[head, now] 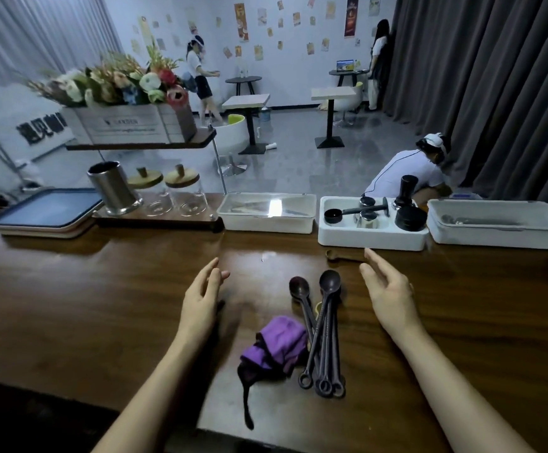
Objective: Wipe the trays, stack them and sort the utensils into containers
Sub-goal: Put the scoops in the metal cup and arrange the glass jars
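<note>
Several dark brown long-handled spoons (pixel 323 328) lie bundled on the wooden counter (pixel 86 289) between my hands. A crumpled purple cloth (pixel 279 346) rests just left of their handles. My left hand (pixel 202 294) hovers open left of the spoons, holding nothing. My right hand (pixel 388 291) is open to their right, fingers pointing forward. A small wooden spoon (pixel 339 255) lies by my right fingertips. Stacked trays (pixel 48 214) sit at the far left. Three white containers line the back: one with wooden utensils (pixel 267 212), one with coffee tools (pixel 372 223), one with metal cutlery (pixel 498 223).
A steel cylinder holder (pixel 114 188) and two lidded glass jars (pixel 176 194) stand on a low shelf at back left, under a flower box (pixel 128 122). Beyond the counter are café tables, chairs, people standing and a person crouching (pixel 410 171).
</note>
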The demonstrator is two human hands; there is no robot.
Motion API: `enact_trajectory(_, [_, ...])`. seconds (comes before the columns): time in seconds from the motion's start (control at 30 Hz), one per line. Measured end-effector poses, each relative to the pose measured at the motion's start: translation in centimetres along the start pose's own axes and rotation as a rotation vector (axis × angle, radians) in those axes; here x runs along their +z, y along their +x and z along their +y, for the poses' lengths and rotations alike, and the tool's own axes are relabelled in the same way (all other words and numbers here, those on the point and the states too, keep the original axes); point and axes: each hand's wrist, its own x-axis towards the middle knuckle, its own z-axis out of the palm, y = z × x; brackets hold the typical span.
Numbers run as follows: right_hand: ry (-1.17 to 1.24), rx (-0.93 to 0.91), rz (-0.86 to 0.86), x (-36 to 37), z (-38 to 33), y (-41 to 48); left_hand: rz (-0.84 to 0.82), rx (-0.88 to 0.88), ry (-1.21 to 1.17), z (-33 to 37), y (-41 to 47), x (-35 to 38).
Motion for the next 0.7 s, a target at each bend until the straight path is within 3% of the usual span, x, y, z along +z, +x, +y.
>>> enact_trajectory(0.2, [-0.007, -0.064, -0.150, 8.9, -5.2, -1.0, -0.022, 0.062, 0.076, 1.0, 0.7, -5.2])
enact_trajectory(0.47, [0.013, -0.027, -0.197, 22.1, -9.2, -1.8, -0.156, 0.064, 0.081, 0.5, 5.5, -15.3])
enact_trajectory(0.7, [0.016, -0.023, -0.258, 31.4, -12.2, -0.6, -0.163, 0.069, 0.098, -0.5, 10.7, -21.5])
